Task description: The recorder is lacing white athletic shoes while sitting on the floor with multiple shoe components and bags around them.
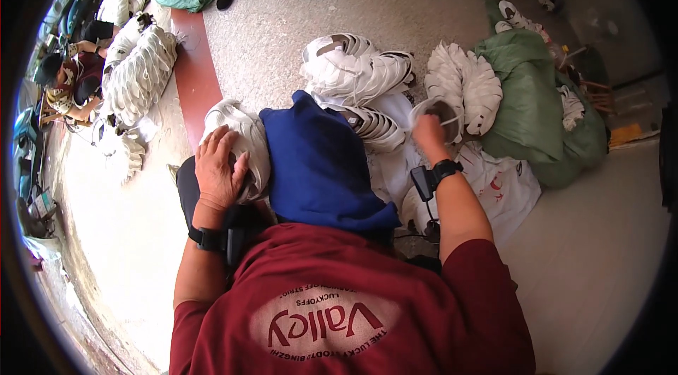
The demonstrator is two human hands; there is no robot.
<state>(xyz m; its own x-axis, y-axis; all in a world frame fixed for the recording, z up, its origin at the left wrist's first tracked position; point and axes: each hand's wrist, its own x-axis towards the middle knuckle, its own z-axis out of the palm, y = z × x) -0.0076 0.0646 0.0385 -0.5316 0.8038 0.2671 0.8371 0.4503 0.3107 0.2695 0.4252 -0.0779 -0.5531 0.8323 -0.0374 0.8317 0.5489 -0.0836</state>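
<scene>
Maroon shirt; white bundle under (left) fingers

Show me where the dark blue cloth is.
In the head view, the cloth lies near centre, between the left hand and right hand, beyond the maroon fabric shirt.

Left grip back-up, fingers outstretched, right grip curled

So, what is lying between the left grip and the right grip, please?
The head view shows, from the left grip: part of a white shoe, the blue cloth, then striped white shoes before the right grip.
</scene>
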